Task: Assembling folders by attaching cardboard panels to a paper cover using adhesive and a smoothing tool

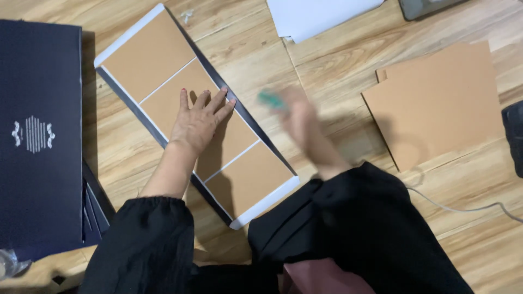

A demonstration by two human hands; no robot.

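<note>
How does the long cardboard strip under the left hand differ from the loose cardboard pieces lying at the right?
The long strip has four brown panels with white borders and dark edges; the loose pieces are plain brown, without borders. The strip is narrow and lies diagonally; the loose pieces are broad and overlap. The left hand presses flat on the strip; nothing touches the loose pieces. Both lie flat on the wooden floor.

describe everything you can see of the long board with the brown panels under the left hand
The long board lies flat on the wooden floor, running diagonally from upper left to lower right. Four brown cardboard-like panels sit in a row, split by thin pale lines, with white strips at both short ends and dark edging along the long sides. The left hand presses flat on its middle, fingers spread.
</note>
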